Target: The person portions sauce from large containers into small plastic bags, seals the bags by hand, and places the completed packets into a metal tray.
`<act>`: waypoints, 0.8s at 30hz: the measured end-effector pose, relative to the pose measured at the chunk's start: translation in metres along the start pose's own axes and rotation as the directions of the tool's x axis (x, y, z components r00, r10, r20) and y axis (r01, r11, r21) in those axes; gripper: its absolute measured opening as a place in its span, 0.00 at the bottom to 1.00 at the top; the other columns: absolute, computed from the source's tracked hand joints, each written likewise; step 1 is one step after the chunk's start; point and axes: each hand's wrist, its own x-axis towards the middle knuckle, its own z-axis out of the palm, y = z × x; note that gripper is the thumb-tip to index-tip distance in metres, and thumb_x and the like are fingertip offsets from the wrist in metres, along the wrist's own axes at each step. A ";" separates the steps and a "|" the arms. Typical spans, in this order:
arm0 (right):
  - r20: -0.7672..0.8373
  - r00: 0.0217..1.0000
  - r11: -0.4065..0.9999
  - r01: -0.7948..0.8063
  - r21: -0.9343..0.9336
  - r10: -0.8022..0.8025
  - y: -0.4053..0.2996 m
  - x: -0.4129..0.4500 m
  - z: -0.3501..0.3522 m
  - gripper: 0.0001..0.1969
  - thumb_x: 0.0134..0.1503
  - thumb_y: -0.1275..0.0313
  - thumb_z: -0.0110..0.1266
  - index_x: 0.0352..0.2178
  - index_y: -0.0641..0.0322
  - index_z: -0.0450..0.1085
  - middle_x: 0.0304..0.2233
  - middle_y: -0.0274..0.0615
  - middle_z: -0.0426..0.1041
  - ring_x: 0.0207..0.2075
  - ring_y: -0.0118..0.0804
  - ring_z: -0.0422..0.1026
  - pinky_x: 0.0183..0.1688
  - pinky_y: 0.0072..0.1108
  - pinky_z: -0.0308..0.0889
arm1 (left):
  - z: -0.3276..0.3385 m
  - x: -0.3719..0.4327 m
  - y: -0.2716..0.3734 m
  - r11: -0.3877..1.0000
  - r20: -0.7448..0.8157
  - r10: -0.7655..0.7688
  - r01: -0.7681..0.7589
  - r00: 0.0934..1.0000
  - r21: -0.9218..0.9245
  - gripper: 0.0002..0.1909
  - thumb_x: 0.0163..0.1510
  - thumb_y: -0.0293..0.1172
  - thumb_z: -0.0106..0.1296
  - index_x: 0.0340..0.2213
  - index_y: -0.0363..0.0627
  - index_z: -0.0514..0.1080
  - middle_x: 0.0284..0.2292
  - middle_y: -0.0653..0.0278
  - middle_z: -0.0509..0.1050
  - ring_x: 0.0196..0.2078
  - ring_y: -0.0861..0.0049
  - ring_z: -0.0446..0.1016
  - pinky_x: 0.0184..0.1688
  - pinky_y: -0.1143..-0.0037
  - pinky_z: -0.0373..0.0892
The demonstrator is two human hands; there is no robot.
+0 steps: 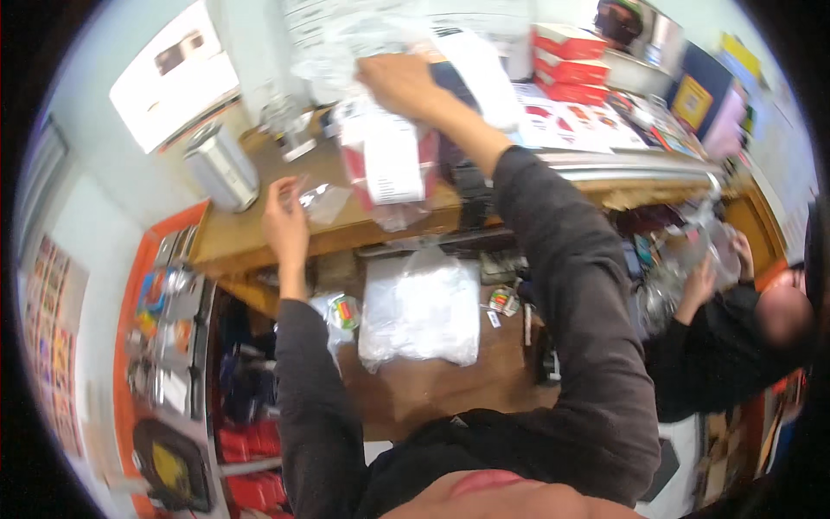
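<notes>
My right hand [402,84] is raised over the back of the wooden counter, fingers bent down at clear plastic wrapping; blur hides whether it grips it. Under and in front of it stands a red and white package [353,162] in clear plastic, with a white printed label [393,162] on its front. My left hand [287,214] is over the counter's left part, thumb and fingers close to a small clear plastic piece [324,202]; whether they pinch it is unclear. A long white paper strip [473,71] lies beyond my right forearm.
Red and white boxes [570,61] are stacked at the back right beside printed sheets [570,126]. A silver metal case [222,167] stands at the counter's left. Below the counter edge lies a plastic-wrapped white bundle [418,311]. At the right, another person [720,350] handles clear plastic.
</notes>
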 end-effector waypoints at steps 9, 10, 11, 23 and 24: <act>-0.390 0.891 0.964 -0.161 0.210 0.234 -0.023 0.008 -0.145 0.11 0.52 0.67 0.48 0.27 0.65 0.72 0.26 0.52 0.74 0.30 0.53 0.74 0.33 0.40 0.67 | -0.002 0.001 -0.007 0.999 -0.007 -0.018 0.019 1.000 0.049 0.09 0.55 0.27 0.48 0.39 0.47 0.70 0.35 0.61 0.76 0.36 0.71 0.75 0.36 0.72 0.67; -0.398 0.886 0.963 -0.164 0.212 0.238 -0.020 0.011 -0.177 0.11 0.52 0.67 0.48 0.27 0.65 0.72 0.26 0.52 0.74 0.30 0.53 0.74 0.33 0.40 0.67 | -0.009 0.004 -0.010 0.999 -0.004 -0.046 0.046 0.999 0.017 0.10 0.56 0.28 0.48 0.40 0.45 0.70 0.34 0.61 0.76 0.35 0.73 0.74 0.36 0.74 0.67; -0.377 0.868 0.940 -0.252 0.228 0.324 -0.013 0.010 -0.210 0.14 0.53 0.63 0.47 0.32 0.62 0.72 0.29 0.54 0.74 0.33 0.50 0.74 0.38 0.38 0.66 | -0.006 0.003 -0.010 0.997 0.010 -0.076 0.077 0.997 -0.025 0.10 0.56 0.29 0.48 0.41 0.43 0.69 0.33 0.60 0.75 0.35 0.75 0.73 0.37 0.75 0.67; 0.079 0.953 0.568 -0.107 -0.816 0.293 0.211 -0.053 -0.423 0.13 0.50 0.65 0.49 0.22 0.64 0.73 0.23 0.55 0.73 0.29 0.52 0.74 0.35 0.37 0.68 | 0.000 -0.002 -0.020 0.991 -0.014 -0.124 0.123 0.992 -0.061 0.11 0.58 0.30 0.47 0.42 0.43 0.69 0.37 0.62 0.73 0.37 0.76 0.72 0.37 0.77 0.67; 0.161 0.944 0.498 -0.004 -0.867 0.288 0.241 -0.062 -0.425 0.13 0.50 0.65 0.49 0.21 0.64 0.73 0.22 0.56 0.73 0.28 0.52 0.74 0.35 0.37 0.68 | 0.003 -0.002 -0.020 0.988 -0.011 -0.127 0.126 0.992 -0.093 0.11 0.59 0.30 0.47 0.42 0.42 0.69 0.37 0.63 0.73 0.37 0.77 0.71 0.37 0.78 0.66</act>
